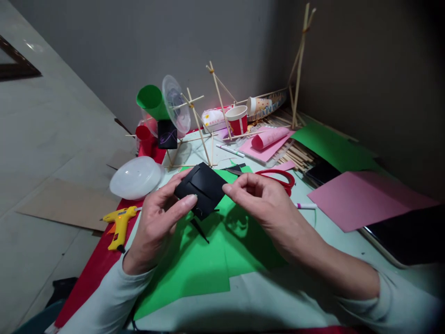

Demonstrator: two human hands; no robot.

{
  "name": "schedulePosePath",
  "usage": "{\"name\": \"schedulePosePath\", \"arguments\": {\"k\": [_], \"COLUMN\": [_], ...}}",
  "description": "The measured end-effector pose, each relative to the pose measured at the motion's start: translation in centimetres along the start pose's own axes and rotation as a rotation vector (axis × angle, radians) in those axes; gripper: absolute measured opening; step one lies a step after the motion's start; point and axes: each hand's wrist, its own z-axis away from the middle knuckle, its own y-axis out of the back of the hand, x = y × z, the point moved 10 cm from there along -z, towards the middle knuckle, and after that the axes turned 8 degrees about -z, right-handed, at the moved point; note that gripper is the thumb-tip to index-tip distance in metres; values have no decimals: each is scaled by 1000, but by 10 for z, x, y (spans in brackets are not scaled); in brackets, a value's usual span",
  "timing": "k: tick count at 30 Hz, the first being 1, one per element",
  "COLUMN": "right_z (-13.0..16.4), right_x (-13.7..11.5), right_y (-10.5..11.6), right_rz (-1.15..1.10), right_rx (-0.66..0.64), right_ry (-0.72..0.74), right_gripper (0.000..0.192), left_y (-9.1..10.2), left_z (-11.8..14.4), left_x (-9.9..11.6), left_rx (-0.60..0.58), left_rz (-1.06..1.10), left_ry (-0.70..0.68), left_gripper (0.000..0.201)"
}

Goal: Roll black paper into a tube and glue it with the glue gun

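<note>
A small folded piece of black paper is held up between both hands, just above green paper sheets on the table. My left hand grips its lower left side, thumb laid across the front. My right hand pinches its right corner with thumb and fingers. A thin black strip hangs down under the piece. Red-handled scissors lie just behind my right hand.
A yellow glue gun lies at the left on red paper. A clear plastic dome, a stick frame, a red paper cup, pink sheets, green sheet, loose sticks and a marker crowd the table.
</note>
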Motion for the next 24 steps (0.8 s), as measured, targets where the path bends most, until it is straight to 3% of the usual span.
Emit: {"name": "schedulePosePath", "arguments": {"k": [4,6,9,12,15,20,24], "right_z": [1,4,10,16,15,2,-2], "right_x": [-20,-32,-48,-54,-52,-35,-30], "right_y": [1,-1,-13,-25,-29,-20,-16], "right_rz": [147,259,403,454,452,387,284], "right_rx": [14,-14,-134,-280,-346,-302,-306], "right_ry": [131,234,386,470,455,289,239], "right_gripper": [24,30,42,38,25,19,16], "left_y": [-4,-7,-12,-15,-18,-25,-28], "left_z": [-1,-1,0,2,4,4,2], "left_x": [3,6,8,6,5,8,8], "left_rx": [-55,-103,-216,-318,-371,-401,-408], "left_rz": [21,-14,-107,-180,-201,-224,-231], "left_ry": [39,28,-29,-90,-105,-118,-134], "left_gripper": [30,23,10,7,7,9,10]}}
